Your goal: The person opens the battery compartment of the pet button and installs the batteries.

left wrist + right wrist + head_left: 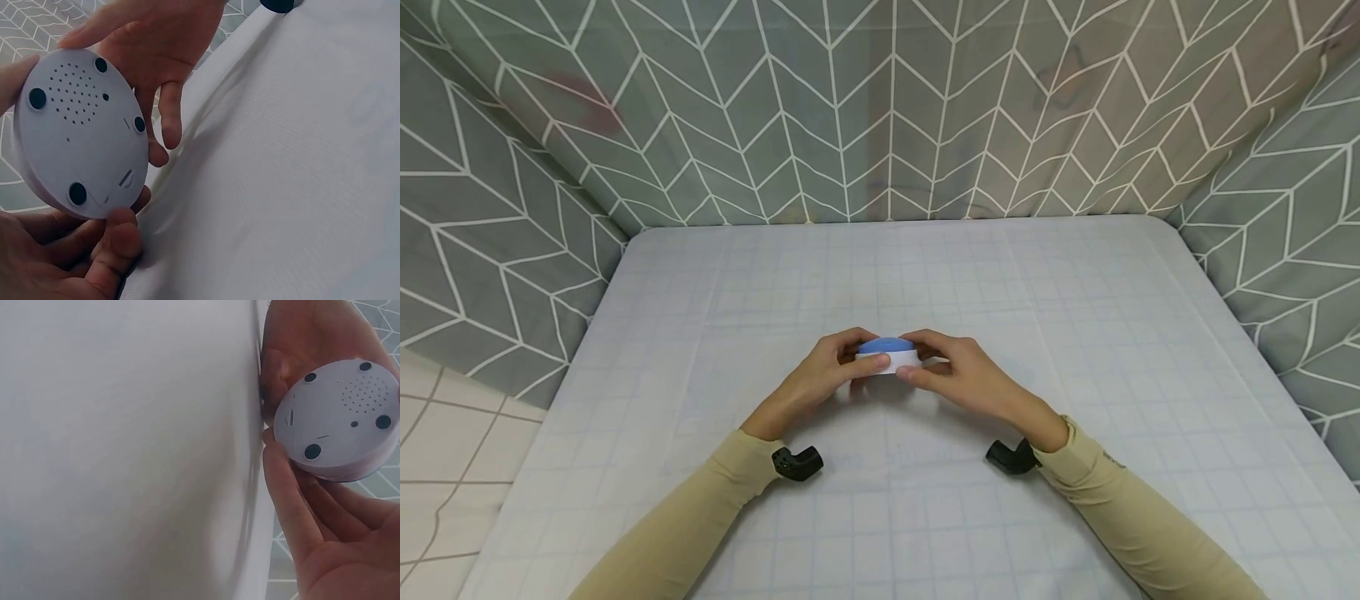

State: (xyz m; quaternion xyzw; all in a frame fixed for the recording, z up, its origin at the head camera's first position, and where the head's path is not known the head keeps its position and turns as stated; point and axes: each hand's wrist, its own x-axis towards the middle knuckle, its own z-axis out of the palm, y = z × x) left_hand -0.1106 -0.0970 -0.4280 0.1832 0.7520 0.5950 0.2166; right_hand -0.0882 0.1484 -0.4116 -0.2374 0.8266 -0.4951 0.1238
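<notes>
A round sound button (887, 357) with a blue domed top and a white base is held between both hands at the middle of the table in the head view. My left hand (820, 367) grips its left side, thumb across the white front and fingers behind. On the other side my right hand (966, 371) grips it the same way, thumb tip low on the base. Its white underside (87, 147) shows in the left wrist view, with speaker holes, several dark round feet and a small battery cover. The right wrist view shows this underside too, held off the cloth.
A white cloth with a faint grid covers the table (880, 275). Grey curtains (850, 108) with white zigzag lines hang behind it and at both sides. Pale floor tiles (460, 433) show at lower left. A black wrist camera (797, 463) sits at each cuff.
</notes>
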